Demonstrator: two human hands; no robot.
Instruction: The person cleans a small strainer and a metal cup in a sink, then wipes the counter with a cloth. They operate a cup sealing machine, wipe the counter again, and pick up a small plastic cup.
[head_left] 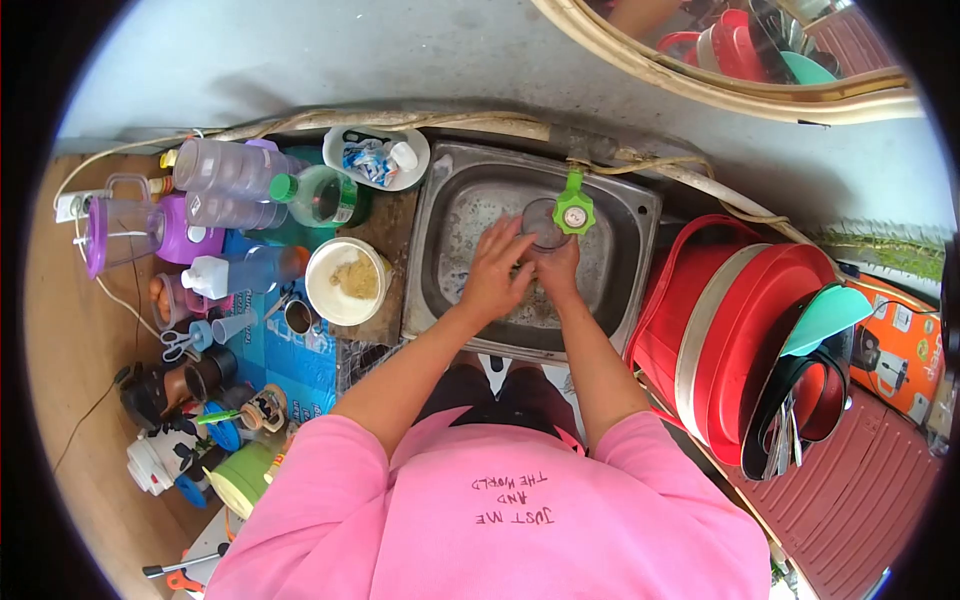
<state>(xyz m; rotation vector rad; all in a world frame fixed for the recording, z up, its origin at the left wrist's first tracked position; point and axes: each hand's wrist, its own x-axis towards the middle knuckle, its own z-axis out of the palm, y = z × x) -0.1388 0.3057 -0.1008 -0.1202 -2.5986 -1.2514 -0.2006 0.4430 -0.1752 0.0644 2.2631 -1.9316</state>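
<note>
- Clear round tumbler (pixel 545 222): held over the basin of the dented steel sink (pixel 455 215), just beside the green star-shaped tap handle (pixel 574 208). Mouth looks to face up.
- Right hand (pixel 558 270): closed round the tumbler's lower part and carrying it.
- Left hand (pixel 495 265): fingers spread wide, laid against the tumbler's side and the right hand. It grips nothing itself.
- Reads as a wash or rinse. Can't tell if water is running.
- Judgement: keep the right grip low and firm, since a wet wall slips. Let the left do the rubbing.
- Keep the rim clear of the tap handle, a knock risk.
- Keep splash inside the basin. The open white round tub of brownish powder (pixel 345 280) stands near, on the surface to the left.
</note>
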